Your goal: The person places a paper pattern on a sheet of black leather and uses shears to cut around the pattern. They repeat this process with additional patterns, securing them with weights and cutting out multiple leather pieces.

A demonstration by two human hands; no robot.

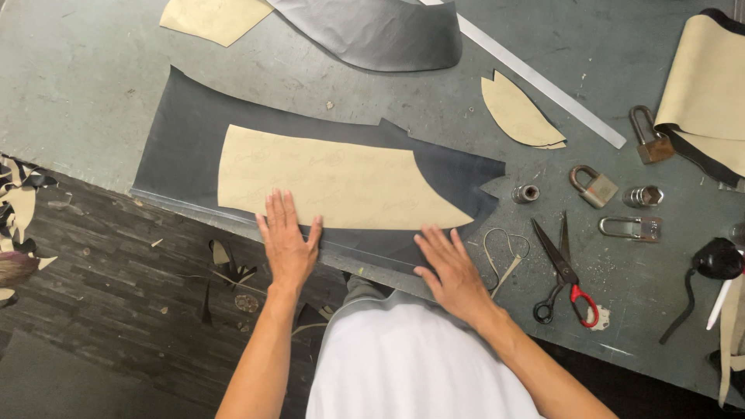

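Both hands lay flat, fingers spread and gripping nothing, on a dark, smooth sheet at the table edge: the left hand overlapped the lower edge of a tan paper pattern, long with a curved, pointed right end, lying on that sheet, while the right hand pressed the sheet just below the pattern's tip. Right of the pattern lay red-handled scissors, three metal padlocks, a leaf-shaped tan piece and a long steel ruler.
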